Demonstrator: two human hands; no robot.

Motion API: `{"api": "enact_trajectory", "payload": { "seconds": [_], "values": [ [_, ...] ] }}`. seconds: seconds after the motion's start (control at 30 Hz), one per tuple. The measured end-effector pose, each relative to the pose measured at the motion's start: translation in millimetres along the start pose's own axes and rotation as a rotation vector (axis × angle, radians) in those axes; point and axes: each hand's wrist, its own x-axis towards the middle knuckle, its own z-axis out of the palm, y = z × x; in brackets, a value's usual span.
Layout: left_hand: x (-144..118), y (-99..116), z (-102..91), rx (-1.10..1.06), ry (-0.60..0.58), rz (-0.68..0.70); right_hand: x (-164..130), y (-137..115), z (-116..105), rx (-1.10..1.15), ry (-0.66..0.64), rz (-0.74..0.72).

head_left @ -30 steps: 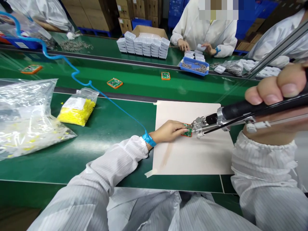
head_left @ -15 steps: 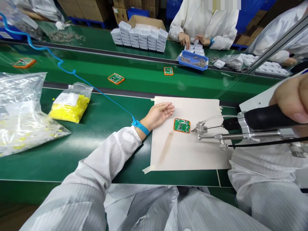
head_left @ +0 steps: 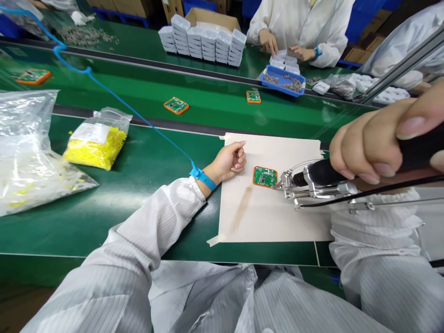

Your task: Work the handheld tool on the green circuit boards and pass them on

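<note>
Right hand clenching black-handled metal screwdriver | tip meeting small orange-framed green circuit board; better upright | left hand resting loosely curled, empty, beside.

There are four circuit boards: one on the beige mat at and three on the belt, at and. One bag of yellow parts, one blue tray, one cardboard box.

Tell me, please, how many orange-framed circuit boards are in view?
4: one on the beige mat by the tool tip, two mid-belt, one far left on it. Others may be hidden.
</note>
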Motion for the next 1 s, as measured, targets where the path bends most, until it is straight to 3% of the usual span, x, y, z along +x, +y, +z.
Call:
{"api": "enact_trajectory", "payload": {
  "seconds": [0.1,0.23,0.43,0.6,0.73,0.87,1.0],
  "values": [
    [0.8,-2.4,1.9,0.027,-0.021,0.015,6.3,-8.9,9.5,-0.109,-0.187,-0.238],
    [1.5,-3.8,0.7,0.064,-0.044,0.016,6.6,-6.5,16.3,-0.097,-0.194,-0.319],
    [2.5,-5.4,-0.4,0.1,-0.059,0.028,11.7,-9.7,31.6,-0.056,-0.067,-0.288],
    [1.9,-6.3,0.2,0.134,-0.055,0.054,13.5,-11.0,37.2,0.013,-0.112,-0.281],
    [0.0,-6.7,0.5,0.163,-0.045,0.067,10.6,-7.7,36.6,0.094,-0.079,-0.29],
    [-1.5,-7.5,0.7,0.177,-0.076,0.094,11.0,-6.5,33.8,0.067,-0.091,-0.239],
    [-0.8,-8.4,0.8,0.195,-0.093,0.122,13.6,-5.9,39.8,0.071,-0.112,-0.293]
  ]
}}
